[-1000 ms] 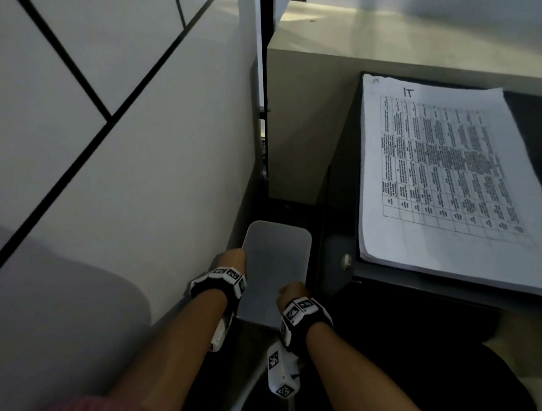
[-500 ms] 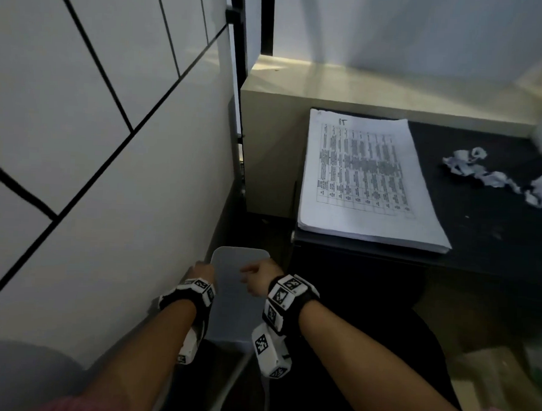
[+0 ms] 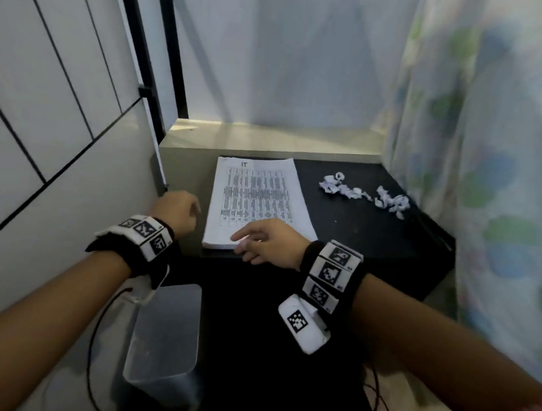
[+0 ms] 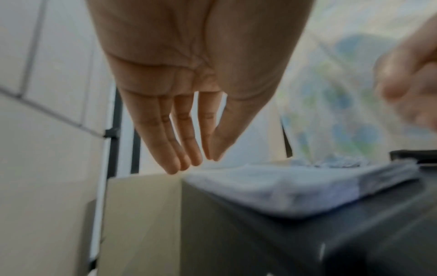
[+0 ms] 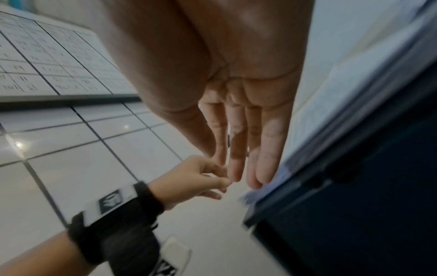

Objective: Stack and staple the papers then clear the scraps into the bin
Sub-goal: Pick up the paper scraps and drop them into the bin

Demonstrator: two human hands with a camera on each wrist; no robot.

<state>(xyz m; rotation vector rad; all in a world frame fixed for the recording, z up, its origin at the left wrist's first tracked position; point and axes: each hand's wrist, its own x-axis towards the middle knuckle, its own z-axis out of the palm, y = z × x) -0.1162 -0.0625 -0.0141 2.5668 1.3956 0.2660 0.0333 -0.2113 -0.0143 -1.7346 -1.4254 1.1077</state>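
Fingers (image 4: 187, 142) of the left hand (image 3: 176, 213) stretched out straight and close together, thumb tip near the forefinger, nothing held; hung just left of the table's near left corner, beside the tiled wall (image 3: 47, 130). Fingers (image 5: 238, 153) of the right hand (image 3: 269, 241) likewise extended and relaxed, empty, spread over the near edge of the paper stack (image 3: 257, 201); cannot tell whether touching the paper or just above it. Marker bands (image 3: 332, 271) strapped on both wrists.

Paper stack lay flat on the left part of the black table (image 3: 371, 239), printed grid facing up, near edge close to the table's front edge. Staple not discernible. Torn paper scraps (image 3: 364, 191) scattered on the table's far right part, well apart from the stack and near a flowered curtain (image 3: 486, 153). Bin (image 3: 165, 335), translucent and pale, stood on the floor below the left hand, between wall and table. Pale ledge (image 3: 267, 136) ran behind the table.
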